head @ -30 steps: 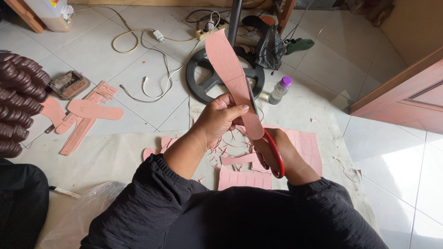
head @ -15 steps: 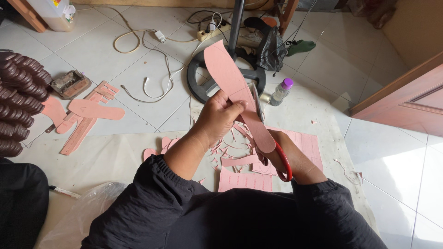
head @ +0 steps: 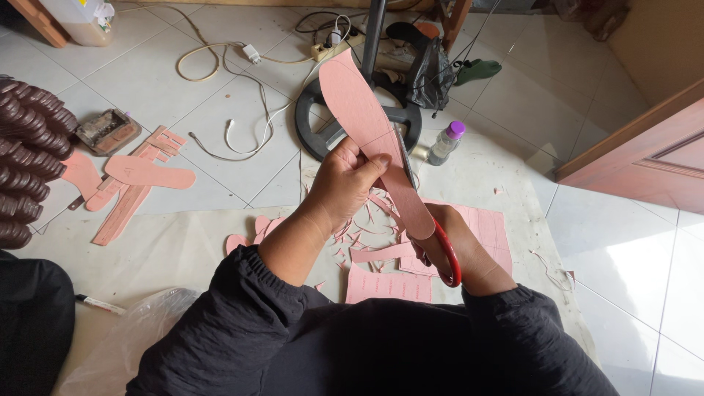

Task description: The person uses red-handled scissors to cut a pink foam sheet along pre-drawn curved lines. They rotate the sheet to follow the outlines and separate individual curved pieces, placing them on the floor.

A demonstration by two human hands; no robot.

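Holding pink insole [head: 370,125] in my left hand [head: 345,183]; right hand [head: 458,253] grips red scissors [head: 447,253], blades probably hugging the edge.

It looked like a small shoe-making workshop in a home. Pink sole shapes [head: 149,171] and scraps [head: 364,233] lay on the tiled floor [head: 220,103], beside cords [head: 242,110], a machine base [head: 357,117] and a wooden door [head: 645,150].
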